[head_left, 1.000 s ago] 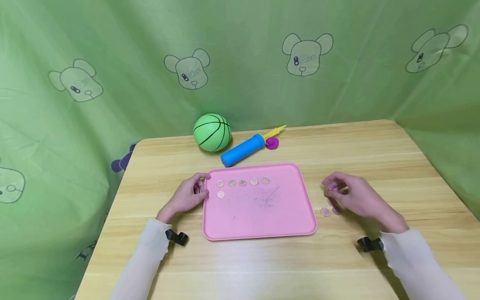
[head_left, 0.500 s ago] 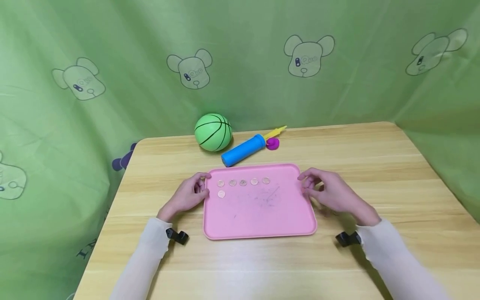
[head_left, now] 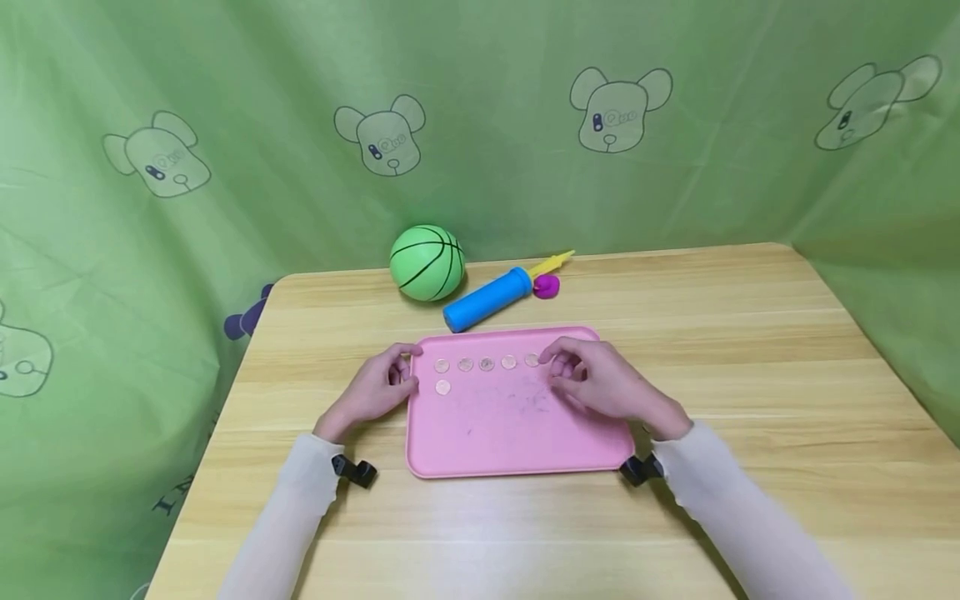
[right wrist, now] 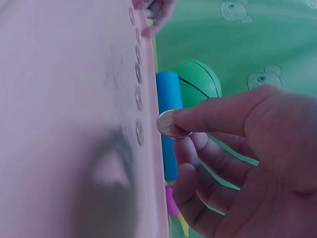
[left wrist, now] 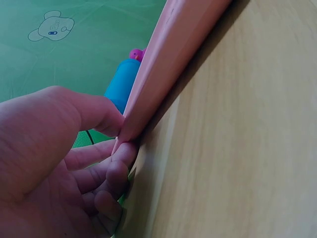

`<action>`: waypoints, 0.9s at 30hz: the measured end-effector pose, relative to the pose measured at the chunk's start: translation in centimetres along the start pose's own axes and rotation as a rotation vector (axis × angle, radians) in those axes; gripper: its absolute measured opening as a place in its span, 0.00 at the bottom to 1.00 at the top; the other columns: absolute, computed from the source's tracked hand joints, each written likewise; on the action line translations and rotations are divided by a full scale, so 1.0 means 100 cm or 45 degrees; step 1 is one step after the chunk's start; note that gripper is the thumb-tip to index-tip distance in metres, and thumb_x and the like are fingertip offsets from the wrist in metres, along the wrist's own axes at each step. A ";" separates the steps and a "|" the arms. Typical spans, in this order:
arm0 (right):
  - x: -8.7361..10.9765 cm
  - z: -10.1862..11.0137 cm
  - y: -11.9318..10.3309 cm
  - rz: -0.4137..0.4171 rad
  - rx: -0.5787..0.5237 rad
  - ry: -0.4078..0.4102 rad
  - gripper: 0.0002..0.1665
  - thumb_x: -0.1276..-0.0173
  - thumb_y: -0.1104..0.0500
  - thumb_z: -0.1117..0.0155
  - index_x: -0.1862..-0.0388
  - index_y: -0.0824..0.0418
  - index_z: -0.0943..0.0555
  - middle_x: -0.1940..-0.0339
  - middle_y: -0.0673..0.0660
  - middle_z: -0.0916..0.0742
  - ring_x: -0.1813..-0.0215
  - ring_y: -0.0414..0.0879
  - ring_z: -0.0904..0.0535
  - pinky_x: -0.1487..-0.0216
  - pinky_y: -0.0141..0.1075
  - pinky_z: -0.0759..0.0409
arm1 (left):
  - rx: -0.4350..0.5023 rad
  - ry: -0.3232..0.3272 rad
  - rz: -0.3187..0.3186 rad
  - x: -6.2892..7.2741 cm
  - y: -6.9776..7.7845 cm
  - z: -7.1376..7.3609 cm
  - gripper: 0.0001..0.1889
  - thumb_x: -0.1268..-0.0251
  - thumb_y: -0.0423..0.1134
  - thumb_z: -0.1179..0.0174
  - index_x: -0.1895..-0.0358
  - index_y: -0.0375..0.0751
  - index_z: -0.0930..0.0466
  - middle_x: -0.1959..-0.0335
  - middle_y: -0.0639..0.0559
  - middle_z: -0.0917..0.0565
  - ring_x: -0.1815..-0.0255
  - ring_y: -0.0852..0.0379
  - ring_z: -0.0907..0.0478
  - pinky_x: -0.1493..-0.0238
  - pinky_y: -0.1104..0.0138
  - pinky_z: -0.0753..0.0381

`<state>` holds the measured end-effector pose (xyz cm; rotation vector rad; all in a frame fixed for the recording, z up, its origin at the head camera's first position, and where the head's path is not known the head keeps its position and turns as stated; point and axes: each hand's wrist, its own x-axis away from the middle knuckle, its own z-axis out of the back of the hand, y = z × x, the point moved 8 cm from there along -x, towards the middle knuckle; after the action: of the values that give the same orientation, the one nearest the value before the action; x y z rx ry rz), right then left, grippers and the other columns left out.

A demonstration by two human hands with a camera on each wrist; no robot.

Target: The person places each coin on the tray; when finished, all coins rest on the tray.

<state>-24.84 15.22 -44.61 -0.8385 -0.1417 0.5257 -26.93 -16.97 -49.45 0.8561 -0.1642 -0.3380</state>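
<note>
A pink tray lies on the wooden table, with several coins in a row near its far side. One more coin lies below the row's left end. At the tray's left rim, my left hand pinches the edge between thumb and fingers; the left wrist view shows the tray rim between them. Above the tray's right part, my right hand pinches a coin between thumb and fingertip. It hovers by the row's rightmost coin, clear of the tray surface in the right wrist view.
Behind the tray lie a blue hand pump with a yellow nozzle and a small purple item beside it. A green ball stands at the back left. A green curtain hangs behind the table.
My right hand has moved left from the loose coins on the table, over the tray's right rim, to above the tray with a coin. My left hand has stayed at the left rim.
</note>
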 end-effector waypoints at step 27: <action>-0.055 -0.062 -0.026 -0.119 -0.053 -0.061 0.11 0.27 0.62 0.24 0.49 0.61 0.13 0.62 0.53 0.09 0.60 0.42 0.15 0.51 0.35 0.15 | 0.006 -0.001 0.013 0.000 0.001 0.000 0.27 0.30 0.31 0.35 0.28 0.34 0.23 0.62 0.48 0.19 0.66 0.58 0.26 0.63 0.70 0.25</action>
<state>-26.56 6.90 -46.41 -0.8558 -0.2350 0.4567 -26.93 -16.91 -49.36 0.8593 -0.1703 -0.3283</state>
